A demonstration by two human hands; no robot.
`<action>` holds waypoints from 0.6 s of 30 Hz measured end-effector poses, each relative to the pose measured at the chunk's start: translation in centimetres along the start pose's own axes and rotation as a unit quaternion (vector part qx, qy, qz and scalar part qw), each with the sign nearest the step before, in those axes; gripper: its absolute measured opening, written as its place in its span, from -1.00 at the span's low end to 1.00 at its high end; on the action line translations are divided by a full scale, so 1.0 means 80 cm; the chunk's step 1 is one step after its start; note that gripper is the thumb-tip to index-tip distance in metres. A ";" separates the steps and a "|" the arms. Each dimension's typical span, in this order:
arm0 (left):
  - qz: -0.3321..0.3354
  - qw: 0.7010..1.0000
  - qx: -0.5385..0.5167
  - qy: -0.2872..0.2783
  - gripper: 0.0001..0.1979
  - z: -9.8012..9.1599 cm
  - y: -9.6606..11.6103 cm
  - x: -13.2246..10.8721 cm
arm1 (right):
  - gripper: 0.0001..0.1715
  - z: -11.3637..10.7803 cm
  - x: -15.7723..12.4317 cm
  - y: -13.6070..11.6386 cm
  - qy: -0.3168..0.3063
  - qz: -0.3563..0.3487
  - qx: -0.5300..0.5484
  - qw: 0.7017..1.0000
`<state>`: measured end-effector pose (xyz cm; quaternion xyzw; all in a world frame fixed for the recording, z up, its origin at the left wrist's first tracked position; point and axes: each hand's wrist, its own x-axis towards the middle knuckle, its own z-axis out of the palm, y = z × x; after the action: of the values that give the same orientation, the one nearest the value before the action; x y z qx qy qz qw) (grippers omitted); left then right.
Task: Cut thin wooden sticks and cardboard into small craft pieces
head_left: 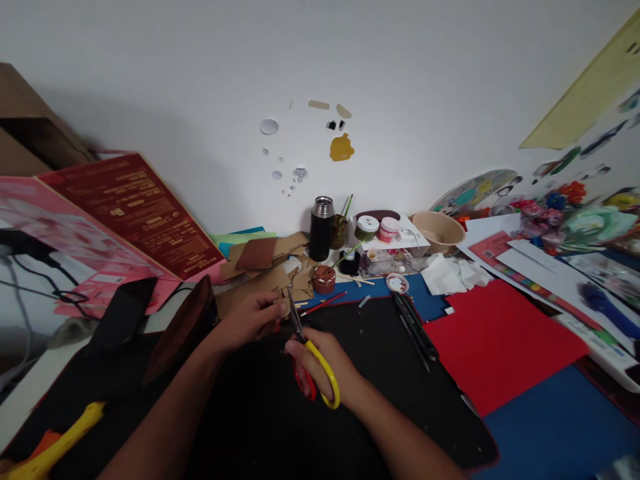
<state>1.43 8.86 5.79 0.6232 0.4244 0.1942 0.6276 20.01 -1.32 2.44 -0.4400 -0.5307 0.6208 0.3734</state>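
My right hand (320, 363) is closed around the handles of a pair of scissors (325, 363), one loop yellow and one red. Its metal blades point up and away, close to the fingers of my left hand (253, 317). Those fingers are pinched on a small piece of cardboard (283, 307), which lies beside the blades. Whether the blades touch the piece I cannot tell. Just beyond both hands are cardboard scraps (302, 283), a brown-red paint jar (324, 280) and a red pencil or brush (324, 304). Beneath the hands lies a black mat (280, 420).
A black flask (321, 230) stands near the wall. Right of the mat's middle lies a black craft knife (414, 327); a red sheet (505, 340) covers the right side. On the left are a phone (123, 313), a brown case (180, 333) and another yellow-handled tool (67, 440).
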 end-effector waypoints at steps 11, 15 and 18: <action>0.002 1.000 0.027 0.010 -0.51 0.002 0.007 0.001 | -0.45 0.000 0.002 0.001 0.003 0.016 0.007 1.000; -0.012 0.999 0.031 0.015 -0.52 0.001 0.005 0.002 | -0.43 0.000 0.002 0.001 -0.005 0.022 0.020 1.000; -0.018 1.000 0.013 0.015 -0.53 0.002 0.003 0.003 | -0.43 -0.001 0.003 0.003 -0.011 0.020 0.019 1.000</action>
<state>1.75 8.99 5.95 0.6201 0.4474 0.1866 0.6168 19.99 -1.13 2.16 -0.4364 -0.5136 0.6432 0.3633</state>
